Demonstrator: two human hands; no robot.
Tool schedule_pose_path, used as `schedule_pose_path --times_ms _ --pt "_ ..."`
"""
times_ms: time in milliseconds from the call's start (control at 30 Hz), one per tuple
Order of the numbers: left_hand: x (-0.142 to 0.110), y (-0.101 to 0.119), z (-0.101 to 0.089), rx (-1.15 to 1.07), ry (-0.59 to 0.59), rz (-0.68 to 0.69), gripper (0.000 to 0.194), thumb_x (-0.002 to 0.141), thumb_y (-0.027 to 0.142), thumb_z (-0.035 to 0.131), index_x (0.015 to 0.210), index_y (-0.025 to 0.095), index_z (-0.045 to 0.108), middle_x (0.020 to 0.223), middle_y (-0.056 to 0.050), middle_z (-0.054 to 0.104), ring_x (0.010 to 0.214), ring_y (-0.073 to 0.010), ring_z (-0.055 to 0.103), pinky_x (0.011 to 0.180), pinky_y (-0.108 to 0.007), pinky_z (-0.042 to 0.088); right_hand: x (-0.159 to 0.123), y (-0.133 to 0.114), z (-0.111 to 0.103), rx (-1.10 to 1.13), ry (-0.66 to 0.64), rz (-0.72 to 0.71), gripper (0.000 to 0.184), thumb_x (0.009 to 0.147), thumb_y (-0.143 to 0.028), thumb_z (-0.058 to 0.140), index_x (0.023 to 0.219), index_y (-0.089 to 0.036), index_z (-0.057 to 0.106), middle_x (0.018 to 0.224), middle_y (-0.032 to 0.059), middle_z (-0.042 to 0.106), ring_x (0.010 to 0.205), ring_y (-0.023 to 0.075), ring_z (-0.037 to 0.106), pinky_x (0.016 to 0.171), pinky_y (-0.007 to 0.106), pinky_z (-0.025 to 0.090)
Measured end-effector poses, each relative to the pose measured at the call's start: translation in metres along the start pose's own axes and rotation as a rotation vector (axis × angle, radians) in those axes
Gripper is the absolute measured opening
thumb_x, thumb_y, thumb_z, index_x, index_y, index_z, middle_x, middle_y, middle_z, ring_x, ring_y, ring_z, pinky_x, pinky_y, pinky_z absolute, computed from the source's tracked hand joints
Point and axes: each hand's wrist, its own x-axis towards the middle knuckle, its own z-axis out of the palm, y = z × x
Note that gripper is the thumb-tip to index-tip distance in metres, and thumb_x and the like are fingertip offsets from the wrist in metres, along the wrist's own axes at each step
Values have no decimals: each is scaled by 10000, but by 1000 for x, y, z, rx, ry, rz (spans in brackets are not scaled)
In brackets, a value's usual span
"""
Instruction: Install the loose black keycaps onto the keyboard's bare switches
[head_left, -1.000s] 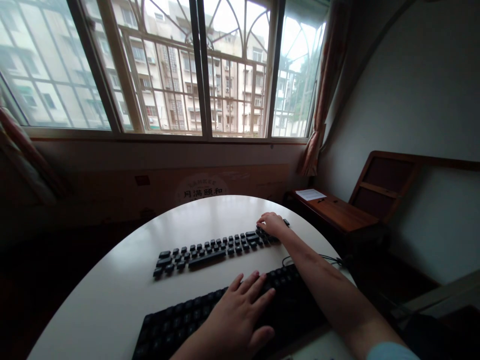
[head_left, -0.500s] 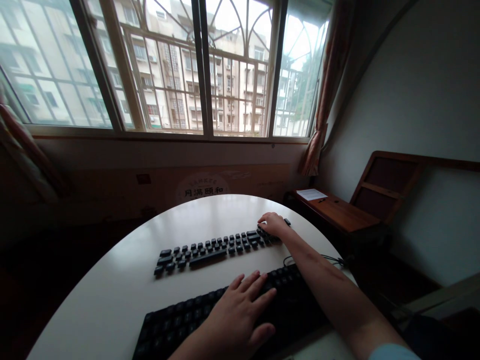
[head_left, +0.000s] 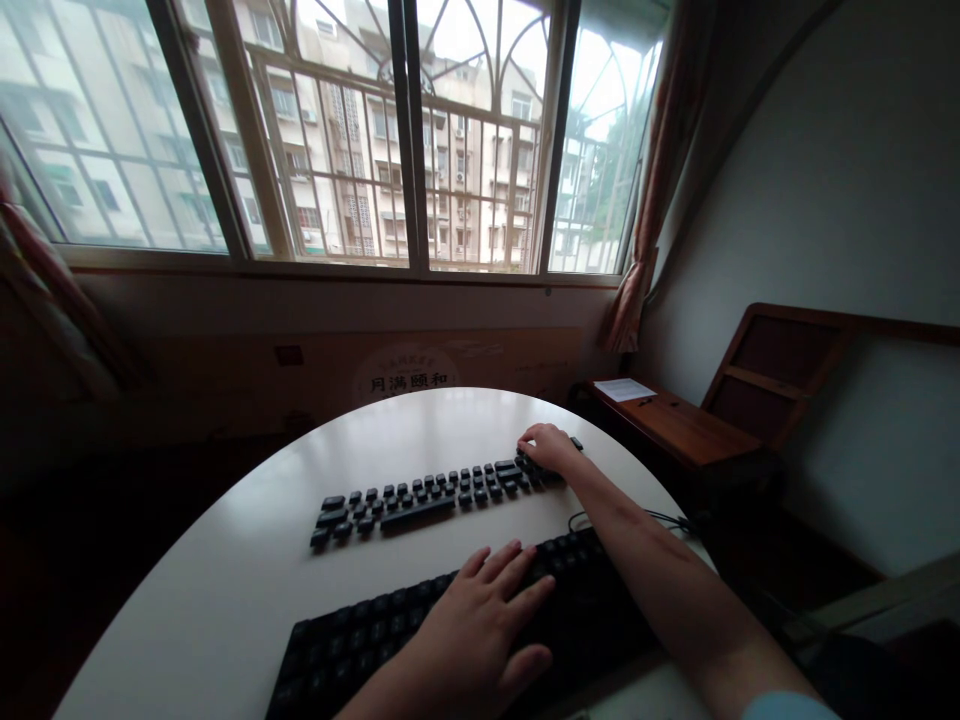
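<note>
My left hand (head_left: 480, 620) lies palm down on a black keyboard (head_left: 360, 640), its fingers spread and its thumb pointing right. Keys show along the keyboard's left part and far edge; the area right of the hand is too dark to make out. Beyond it, rows of loose black keycaps (head_left: 480, 482) stand on the white table, with a long bar-shaped keycap (head_left: 417, 513) among them. My right hand (head_left: 550, 448) reaches over the right end of these rows. Its fingers are bent down and drawn together among the keycaps; whatever is between the fingertips is hidden.
The round white table (head_left: 225, 560) curves away on both sides. A black cable (head_left: 664, 518) runs off its right edge. At the right stands a wooden bench (head_left: 675, 425) with a paper sheet (head_left: 624, 389) on it. A barred window (head_left: 405, 150) is ahead.
The view has shifted very slightly. Both hands keep their places; my right fingers look a little more curled over the keycaps.
</note>
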Motion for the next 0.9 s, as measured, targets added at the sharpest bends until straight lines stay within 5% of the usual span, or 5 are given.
schedule_pose_path --times_ms 400,667,900 --pt "2 -2 6 50 14 27 600 978 532 455 1525 316 337 1608 -93 249 1473 -357 236 1162 -618 233 2 3 3 11 8 -32 215 896 -344 594 979 -283 783 1128 32 736 1088 236 629 929 317 463" --pt "4 -1 7 87 25 29 598 971 538 467 1514 313 359 1604 -88 278 1470 -345 256 1165 -590 251 4 -1 0 47 147 -64 191 934 -328 588 946 -271 771 1122 27 734 1110 230 607 948 334 446" --pt "4 1 3 91 16 19 573 972 508 480 1499 302 391 1601 -93 282 1470 -342 255 1168 -581 251 -2 -11 -32 81 327 -76 148 931 -275 617 935 -242 762 1067 44 752 1117 241 613 973 370 429"
